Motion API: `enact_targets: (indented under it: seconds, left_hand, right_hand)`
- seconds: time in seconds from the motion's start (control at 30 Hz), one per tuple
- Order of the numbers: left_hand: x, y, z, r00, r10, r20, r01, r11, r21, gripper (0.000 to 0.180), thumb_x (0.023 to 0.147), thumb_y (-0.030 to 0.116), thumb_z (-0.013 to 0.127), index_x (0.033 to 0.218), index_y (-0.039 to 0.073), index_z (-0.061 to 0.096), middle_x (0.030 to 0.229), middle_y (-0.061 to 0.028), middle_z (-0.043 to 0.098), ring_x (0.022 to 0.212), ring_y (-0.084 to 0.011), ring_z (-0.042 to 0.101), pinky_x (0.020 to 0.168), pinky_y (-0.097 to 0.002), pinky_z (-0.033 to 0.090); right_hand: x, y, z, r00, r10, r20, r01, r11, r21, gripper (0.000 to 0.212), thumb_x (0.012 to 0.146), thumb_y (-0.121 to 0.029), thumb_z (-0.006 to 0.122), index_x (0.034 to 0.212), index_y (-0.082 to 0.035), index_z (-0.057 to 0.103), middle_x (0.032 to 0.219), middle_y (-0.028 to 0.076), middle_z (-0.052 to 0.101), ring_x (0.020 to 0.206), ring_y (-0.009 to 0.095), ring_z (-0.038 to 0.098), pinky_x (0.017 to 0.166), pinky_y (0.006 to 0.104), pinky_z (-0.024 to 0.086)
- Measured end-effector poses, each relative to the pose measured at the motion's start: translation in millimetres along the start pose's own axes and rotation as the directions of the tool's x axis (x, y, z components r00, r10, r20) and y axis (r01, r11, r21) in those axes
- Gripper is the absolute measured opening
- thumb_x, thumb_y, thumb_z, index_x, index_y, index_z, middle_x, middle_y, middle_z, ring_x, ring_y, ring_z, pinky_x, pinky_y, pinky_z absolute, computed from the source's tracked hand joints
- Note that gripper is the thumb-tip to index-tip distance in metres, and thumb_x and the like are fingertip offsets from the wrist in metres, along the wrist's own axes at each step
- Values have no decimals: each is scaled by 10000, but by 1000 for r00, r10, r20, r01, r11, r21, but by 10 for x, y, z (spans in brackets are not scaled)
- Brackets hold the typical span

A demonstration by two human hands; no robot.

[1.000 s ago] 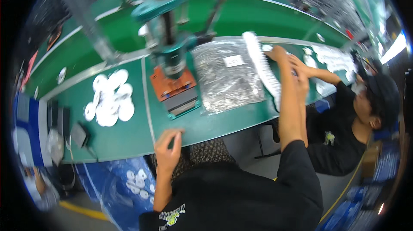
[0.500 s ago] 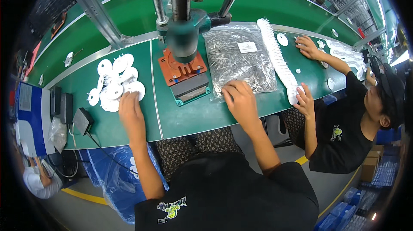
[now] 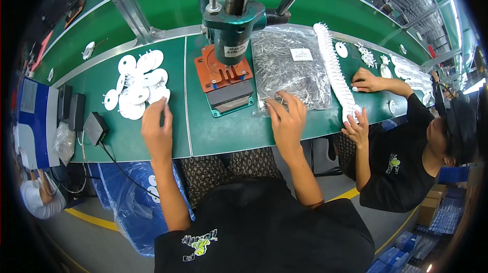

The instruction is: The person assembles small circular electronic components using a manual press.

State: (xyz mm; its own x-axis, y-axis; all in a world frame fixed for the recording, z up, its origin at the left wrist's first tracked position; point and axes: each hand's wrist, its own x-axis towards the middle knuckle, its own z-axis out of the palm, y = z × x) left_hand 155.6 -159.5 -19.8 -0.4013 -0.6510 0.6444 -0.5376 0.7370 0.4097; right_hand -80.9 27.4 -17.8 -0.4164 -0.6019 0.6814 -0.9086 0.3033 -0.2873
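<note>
My left hand (image 3: 158,125) is at the near right edge of a pile of white plastic discs (image 3: 138,94), some with small stems. Its fingertips reach the lowest disc, thumb and forefinger apart, and no disc is lifted. Over the near edge of a clear plastic bag (image 3: 292,72) full of thin metal pins is my right hand (image 3: 288,123), its fingers bent and spread; I make out nothing in them. Between the hands stands a teal press (image 3: 231,39) above an orange fixture (image 3: 221,72) on a dark block. No disc shows on the fixture.
A long row of stacked white discs (image 3: 335,72) runs along the bag's right side. Beyond it a co-worker's hands (image 3: 367,80) handle small white parts. At the left lie black power adapters (image 3: 95,128) and a cable; a blue-and-white machine (image 3: 38,120) stands by them.
The view has shifted, moving the press rightward in the picture. My left hand has drawn slightly back from the discs, thumb and forefinger parting. My right hand's fingers have spread over the bag's edge.
</note>
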Motion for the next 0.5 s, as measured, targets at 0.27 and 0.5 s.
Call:
enact_targets:
  seconds: [0.27, 0.5]
  left_hand:
    - [-175, 428, -25, 837, -509, 198, 488, 532, -692, 355, 966, 30, 588, 1316, 7, 533, 864, -17, 639, 741, -83, 630, 619, -210, 485]
    - [-229, 858, 16, 734, -357, 577, 669, 525, -526, 243, 959, 73, 608, 1194, 25, 645, 1001, -60, 636, 780, -93, 631, 519, -200, 504]
  right_hand:
    - [-194, -84, -137, 787, 496, 367, -578, 383, 721, 119, 961, -103, 634, 1037, -12, 648, 896, 63, 687, 794, 133, 608, 729, 256, 462]
    - [-250, -54, -95, 689, 242, 683, -687, -83, 722, 129, 975, -70, 588, 1068, -4, 648, 942, 100, 701, 831, 115, 629, 733, 245, 476]
